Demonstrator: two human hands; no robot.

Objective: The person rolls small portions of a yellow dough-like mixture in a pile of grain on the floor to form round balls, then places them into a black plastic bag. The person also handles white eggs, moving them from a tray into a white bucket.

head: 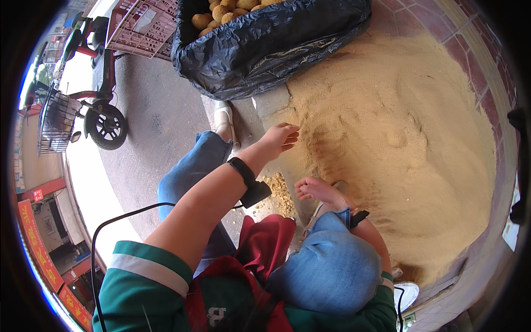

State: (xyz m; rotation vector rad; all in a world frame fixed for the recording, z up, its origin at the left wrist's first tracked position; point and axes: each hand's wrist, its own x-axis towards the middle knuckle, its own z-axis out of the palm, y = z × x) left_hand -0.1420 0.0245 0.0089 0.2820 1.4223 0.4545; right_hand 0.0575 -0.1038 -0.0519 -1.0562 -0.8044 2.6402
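My left hand [280, 140] hovers near the left edge of a wide pile of tan, sawdust-like powder [435, 124]. Its fingers are slightly bent and spread, and no object shows in them. Closer to my body, my right hand [317, 191] is beside my denim-covered knee, fingers curled inward; whether they enclose anything is hidden. Beyond both hands stands a container lined with black plastic [265, 54]. Several egg-shaped objects with a grainy tan coating [220, 12] fill its visible opening. A rounded lump [396, 139] sits half sunk in the powder.
Yellowish crumbs [282, 195] lie on the paving between my feet. A pink plastic crate [145, 31] adjoins the lined container. A parked scooter [105, 120] is at the left. A cable [124, 211] runs along my left arm. A white round object [406, 294] is at lower right.
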